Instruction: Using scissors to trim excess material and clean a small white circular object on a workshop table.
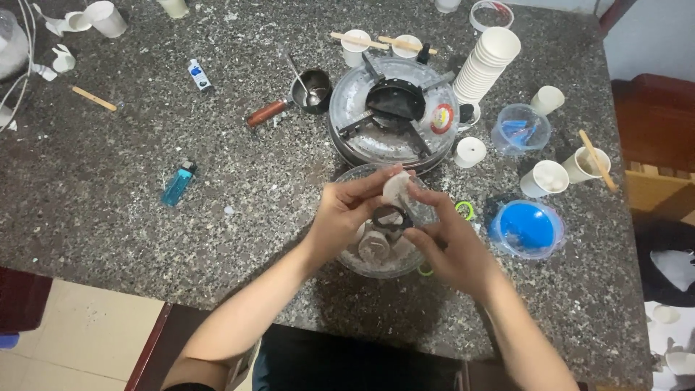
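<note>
Left of the glass bowl [362, 266] the desk [108, 217] lies open, with only a blue lighter [178, 184] on it. Straight ahead the round stove [393, 112] blocks the way. To the right, a blue-lidded tub [527, 229] and paper cups [545, 178] crowd the surface.

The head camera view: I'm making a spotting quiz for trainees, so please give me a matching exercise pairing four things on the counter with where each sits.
Things:
1. blue lighter
2. stack of white cups
3. blue lid
4. pale lump

Places:
A. beside the right hand, near the counter's right edge
B. pinched by both hands above the clear bowl
C. alone on the counter, beyond the left hand
D. leaning at the round burner, far right side

Pairs: 1-C, 2-D, 3-A, 4-B
</note>
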